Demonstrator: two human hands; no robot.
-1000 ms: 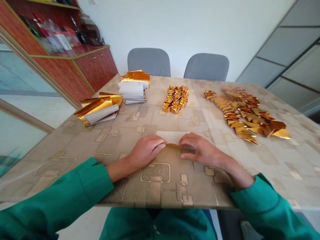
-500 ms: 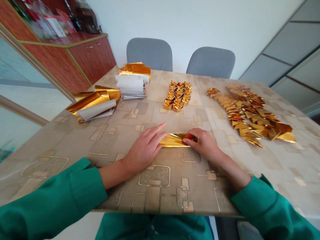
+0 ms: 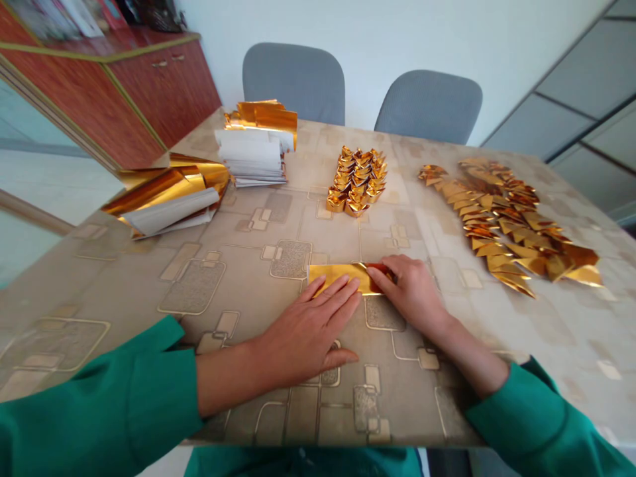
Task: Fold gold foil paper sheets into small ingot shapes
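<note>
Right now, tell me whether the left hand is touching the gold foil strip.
Touching. The head view shows the left hand lying flat on the table, its fingertips resting over the lower edge of the gold foil strip.

On the worktop [image 3: 298, 228], a rectangular strip of gold foil [image 3: 342, 277] lies nearest the person, the left hand [image 3: 308, 338] resting on its left part and the right hand [image 3: 410, 291] curled over its right end. Behind them stands a cluster of folded foil ingots [image 3: 356, 180]. Left of it sit a stack of paper-and-foil sheets [image 3: 253, 149] and a looser pile of foil sheets [image 3: 169, 195]; right of it lies a spread of folded foil triangles [image 3: 507, 222]. Two padded chairs [image 3: 293, 83] stand beyond the worktop.
</note>
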